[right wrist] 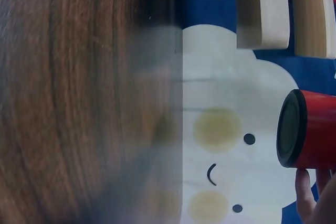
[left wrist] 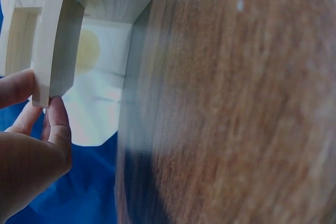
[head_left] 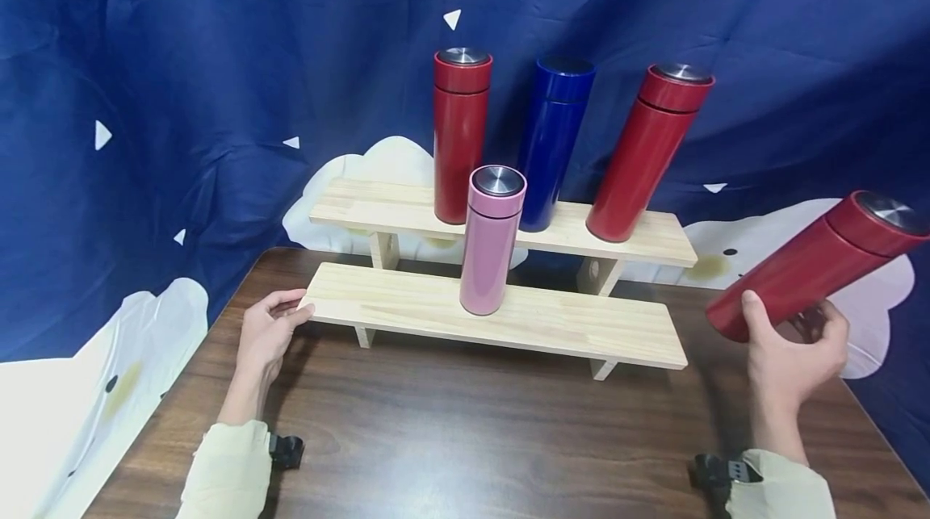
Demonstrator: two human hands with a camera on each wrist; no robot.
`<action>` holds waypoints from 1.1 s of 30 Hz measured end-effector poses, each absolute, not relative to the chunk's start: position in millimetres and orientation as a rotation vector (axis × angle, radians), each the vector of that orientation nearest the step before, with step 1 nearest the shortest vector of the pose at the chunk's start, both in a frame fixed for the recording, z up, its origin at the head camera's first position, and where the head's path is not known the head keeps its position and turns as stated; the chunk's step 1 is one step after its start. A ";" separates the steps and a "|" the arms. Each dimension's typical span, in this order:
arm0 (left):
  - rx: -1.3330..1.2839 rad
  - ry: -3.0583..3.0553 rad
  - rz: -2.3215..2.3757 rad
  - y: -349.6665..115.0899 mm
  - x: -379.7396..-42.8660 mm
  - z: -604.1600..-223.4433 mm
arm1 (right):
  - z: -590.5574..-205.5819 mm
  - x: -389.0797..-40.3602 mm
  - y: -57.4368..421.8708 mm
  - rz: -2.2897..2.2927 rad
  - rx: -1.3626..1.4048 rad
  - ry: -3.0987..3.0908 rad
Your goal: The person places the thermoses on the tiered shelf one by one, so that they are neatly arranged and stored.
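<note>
My right hand [head_left: 795, 357] grips a red thermos flask [head_left: 806, 269] near its base, tilted and held up off the table to the right of the rack. In the right wrist view the flask's dark bottom [right wrist: 292, 128] faces the camera. My left hand [head_left: 272, 333] pinches the left end of the lower wooden shelf [head_left: 407, 293], thumb on top and fingers beneath in the left wrist view. A pink flask [head_left: 491, 249] stands mid-way along that shelf. On the upper shelf [head_left: 363, 204] stand a red flask [head_left: 462, 140], a blue flask [head_left: 555, 148] and another red flask [head_left: 647, 160].
The two-step rack stands on a dark wooden table [head_left: 465, 430]. Behind it hangs a blue curtain [head_left: 218, 99] with white cloud shapes. The table's right edge runs below my right hand.
</note>
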State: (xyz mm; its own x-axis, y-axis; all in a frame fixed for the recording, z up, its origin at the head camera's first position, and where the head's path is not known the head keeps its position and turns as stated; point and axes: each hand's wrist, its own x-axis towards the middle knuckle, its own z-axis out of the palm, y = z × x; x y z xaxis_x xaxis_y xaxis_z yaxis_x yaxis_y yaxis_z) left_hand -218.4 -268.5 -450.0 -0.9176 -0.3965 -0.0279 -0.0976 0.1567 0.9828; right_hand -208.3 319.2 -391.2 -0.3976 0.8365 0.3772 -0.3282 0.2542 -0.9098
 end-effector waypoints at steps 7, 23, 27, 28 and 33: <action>0.493 -2.178 -1.856 -270.3 -218.8 -450.3 | -400.7 -214.7 320.3 1.320 -0.444 -1.534; 0.494 -2.181 -1.846 -267.7 -218.9 -449.8 | -392.6 -211.8 288.7 1.338 -0.441 -1.589; 0.505 -2.185 -1.846 -267.8 -218.1 -450.1 | -396.4 -212.8 287.8 1.355 -0.430 -1.595; 0.506 -2.183 -1.848 -267.7 -217.8 -450.2 | -397.2 -212.6 287.3 1.356 -0.428 -1.597; 0.499 -2.200 -1.836 -268.6 -216.6 -451.1 | -393.5 -206.7 275.8 1.358 -0.398 -1.589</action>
